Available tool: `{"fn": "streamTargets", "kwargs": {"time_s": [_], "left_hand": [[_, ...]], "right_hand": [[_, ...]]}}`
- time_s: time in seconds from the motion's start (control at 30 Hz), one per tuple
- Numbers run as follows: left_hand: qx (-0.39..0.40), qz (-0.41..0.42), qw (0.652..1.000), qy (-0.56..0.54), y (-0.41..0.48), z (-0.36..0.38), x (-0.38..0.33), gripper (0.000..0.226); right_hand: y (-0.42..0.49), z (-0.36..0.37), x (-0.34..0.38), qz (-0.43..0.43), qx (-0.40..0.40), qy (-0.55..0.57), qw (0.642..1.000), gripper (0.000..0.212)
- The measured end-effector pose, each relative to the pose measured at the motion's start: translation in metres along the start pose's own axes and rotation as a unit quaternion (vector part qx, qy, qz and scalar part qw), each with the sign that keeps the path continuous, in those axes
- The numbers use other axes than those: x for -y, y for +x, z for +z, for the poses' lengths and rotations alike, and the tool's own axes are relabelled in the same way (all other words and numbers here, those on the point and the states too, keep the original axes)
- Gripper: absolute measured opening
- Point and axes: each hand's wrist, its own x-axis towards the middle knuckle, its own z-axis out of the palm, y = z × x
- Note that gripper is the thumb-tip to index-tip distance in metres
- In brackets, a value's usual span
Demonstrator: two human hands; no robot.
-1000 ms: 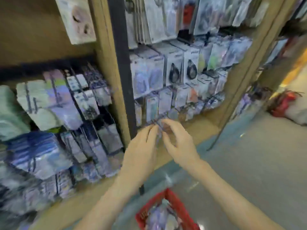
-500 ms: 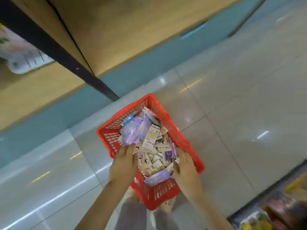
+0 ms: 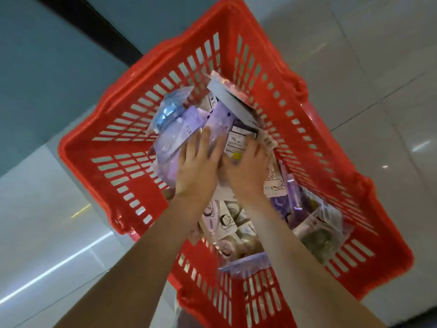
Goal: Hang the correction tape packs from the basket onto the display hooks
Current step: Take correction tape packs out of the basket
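Note:
A red plastic basket point(image 3: 132, 166) stands on the floor below me, filled with several correction tape packs point(image 3: 227, 223) in purple, blue and white wrappers. Both my hands reach down into its middle, side by side. My left hand point(image 3: 197, 166) lies with fairly straight fingers on a purple pack point(image 3: 170, 143). My right hand point(image 3: 246, 171) has its fingers bent over the lower edge of a white-backed pack point(image 3: 237, 138) with a printed label. The display hooks are out of view.
Glossy pale floor tiles point(image 3: 378, 67) surround the basket. A teal base panel point(image 3: 42, 67) of the shelf unit and a black upright point(image 3: 94, 27) run along the upper left.
My view swung from the shelf hooks down to the floor. Both hands left the hooks, dropped to the basket's near end, then reached further into the packs as I leaned closer.

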Motion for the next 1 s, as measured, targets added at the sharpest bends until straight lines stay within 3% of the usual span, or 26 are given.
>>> {"fn": "streamTargets", "kwargs": {"time_s": [0.17,0.27,0.4,0.47,0.53,0.6,0.7,0.8,1.0], "left_hand": [[0.005,0.004,0.999,0.038,-0.014,-0.005,0.006,0.059],[0.034,-0.044,0.997,0.049,-0.026,-0.007,0.008,0.069],[0.077,-0.108,0.991,-0.018,-0.028,-0.015,0.009,0.082],[0.076,-0.125,0.987,-0.072,-0.030,-0.019,0.010,0.085],[0.061,-0.112,0.988,-0.088,-0.037,-0.028,0.009,0.085],[0.050,-0.135,0.980,-0.139,-0.048,-0.042,0.008,0.083],[-0.022,-0.169,0.961,-0.219,-0.068,-0.070,0.015,0.079],[-0.128,-0.167,0.954,-0.215,-0.093,-0.097,0.035,0.076],[-0.145,-0.259,0.910,-0.288,-0.112,-0.113,0.076,0.077]], "right_hand": [[-0.015,-0.018,-0.016,-0.018,0.027,-0.041,0.999,0.077],[-0.029,-0.036,-0.031,-0.023,0.051,-0.049,0.997,0.076],[-0.046,-0.056,-0.041,0.039,0.074,0.101,0.991,0.078],[-0.052,-0.060,-0.046,0.035,0.068,0.064,0.995,0.081],[-0.055,-0.059,-0.047,0.013,0.071,-0.063,0.995,0.085],[-0.057,-0.054,-0.043,-0.028,0.052,-0.113,0.992,0.088],[-0.058,-0.036,-0.022,-0.118,0.023,-0.041,0.992,0.077],[-0.055,-0.012,0.008,-0.134,0.061,0.036,0.988,0.072],[-0.052,0.048,0.054,-0.097,0.041,-0.001,0.994,0.108]]}}
